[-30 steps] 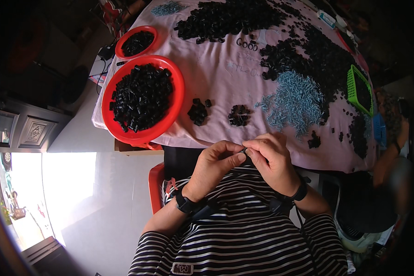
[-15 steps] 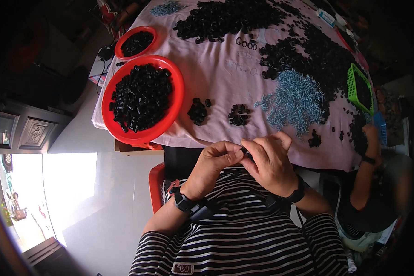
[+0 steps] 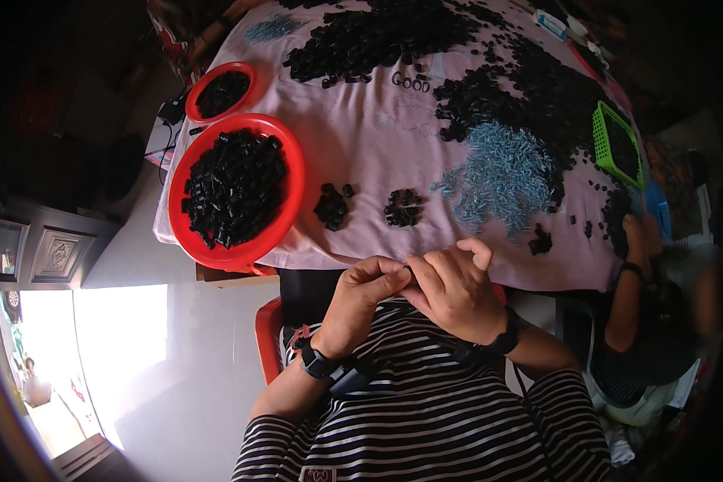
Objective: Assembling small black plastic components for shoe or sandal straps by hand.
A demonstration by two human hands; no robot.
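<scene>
My left hand (image 3: 355, 309) and my right hand (image 3: 460, 296) meet in front of my body, just off the near edge of the table. Thumbs and fingertips of both are pinched together around a small black plastic piece (image 3: 410, 270), mostly hidden by the fingers. One finger of my right hand is raised and bent, away from the pinch. Beyond my hands, two little heaps of black plastic pieces, a left heap (image 3: 331, 207) and a right heap (image 3: 402, 209), lie on the pink cloth (image 3: 345, 136). Farther right spreads a pile of bluish metal screws (image 3: 502, 177).
A large red basin (image 3: 294, 189) and a smaller red bowl (image 3: 251, 79) hold black pieces at the left. Big black piles (image 3: 386, 40) cover the far side. A green basket (image 3: 598, 136) stands at right, near another person's arm (image 3: 625, 305). A red chair (image 3: 267, 337) is beneath me.
The whole view has shifted slightly, so the table items sit lower and farther left. My hands stay pinched together, and the raised finger of my right hand is more bent.
</scene>
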